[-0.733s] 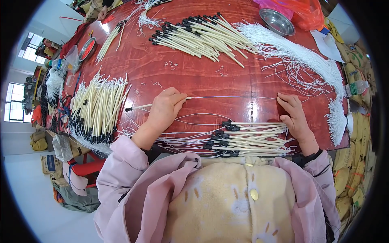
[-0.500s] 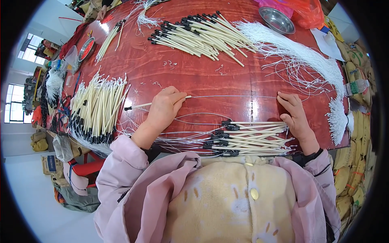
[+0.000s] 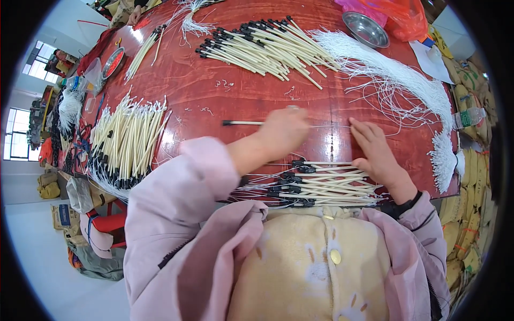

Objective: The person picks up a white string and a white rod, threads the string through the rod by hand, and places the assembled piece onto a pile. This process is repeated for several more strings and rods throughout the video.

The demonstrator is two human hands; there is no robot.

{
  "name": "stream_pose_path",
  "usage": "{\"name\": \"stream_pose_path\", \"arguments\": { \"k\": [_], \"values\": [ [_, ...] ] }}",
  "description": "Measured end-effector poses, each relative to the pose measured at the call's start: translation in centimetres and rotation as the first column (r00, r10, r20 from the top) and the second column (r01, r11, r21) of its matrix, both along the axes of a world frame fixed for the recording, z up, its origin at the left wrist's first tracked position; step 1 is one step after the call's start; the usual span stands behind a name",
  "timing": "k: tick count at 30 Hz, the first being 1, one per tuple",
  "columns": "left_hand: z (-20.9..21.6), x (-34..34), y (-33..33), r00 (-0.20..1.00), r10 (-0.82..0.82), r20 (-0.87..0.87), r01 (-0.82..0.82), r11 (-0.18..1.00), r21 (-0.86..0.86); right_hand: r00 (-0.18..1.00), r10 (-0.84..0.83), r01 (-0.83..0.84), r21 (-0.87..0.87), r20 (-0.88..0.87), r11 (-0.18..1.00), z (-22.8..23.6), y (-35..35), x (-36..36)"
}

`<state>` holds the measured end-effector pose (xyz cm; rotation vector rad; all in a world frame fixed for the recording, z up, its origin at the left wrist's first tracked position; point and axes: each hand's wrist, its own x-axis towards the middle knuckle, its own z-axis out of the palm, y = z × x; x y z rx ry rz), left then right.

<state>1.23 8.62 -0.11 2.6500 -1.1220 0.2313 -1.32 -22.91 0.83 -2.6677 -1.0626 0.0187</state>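
My left hand [image 3: 286, 131], somewhat blurred, is closed around a thin cream stick with a black end piece [image 3: 243, 123] poking out to its left. A fine white string [image 3: 329, 127] runs from that hand toward the fingertips of my right hand [image 3: 377, 152]. Those right fingers are stretched out over the table with the thumb apart, the fingertips at the string. Just below both hands lies a pile of similar cream sticks [image 3: 332, 184] with black ends and white strings; my left forearm hides part of the strings.
The red table [image 3: 257, 99] also bears a big stick bundle [image 3: 131, 142] at left, another stick pile [image 3: 262, 51] at the back, and a long hank of white strings [image 3: 396, 75] at right. A metal bowl [image 3: 365, 29] stands far right. Another person's hand [image 3: 135, 16] shows far left.
My left hand has moved right with the stick, closer to my right hand, shortening the string between them. My right hand has shifted slightly left.
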Motion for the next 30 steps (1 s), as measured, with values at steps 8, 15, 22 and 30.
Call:
{"name": "stream_pose_path", "arguments": {
  "k": [8,15,22,30],
  "values": [
    [4.1,-2.3,-4.3,1.000,0.016,-0.025,-0.017,0.998,-0.055,0.992,0.065,-0.087,0.207,0.112,0.975,-0.7,2.5,2.7],
    [4.1,-2.0,6.7,0.912,0.410,0.012,-0.398,0.892,-0.214,0.998,0.033,-0.041,0.139,0.055,0.990,0.5,4.0,3.1],
    [3.0,-1.5,0.9,0.987,0.112,-0.117,-0.124,0.987,-0.102,0.995,0.088,-0.094,0.144,0.053,0.985,1.3,4.0,4.9],
    [-1.1,1.3,-4.2,0.992,0.118,-0.040,-0.121,0.991,-0.055,0.989,0.144,-0.144,-0.029,0.027,0.989,1.1,1.1,3.5]
  ]
}}
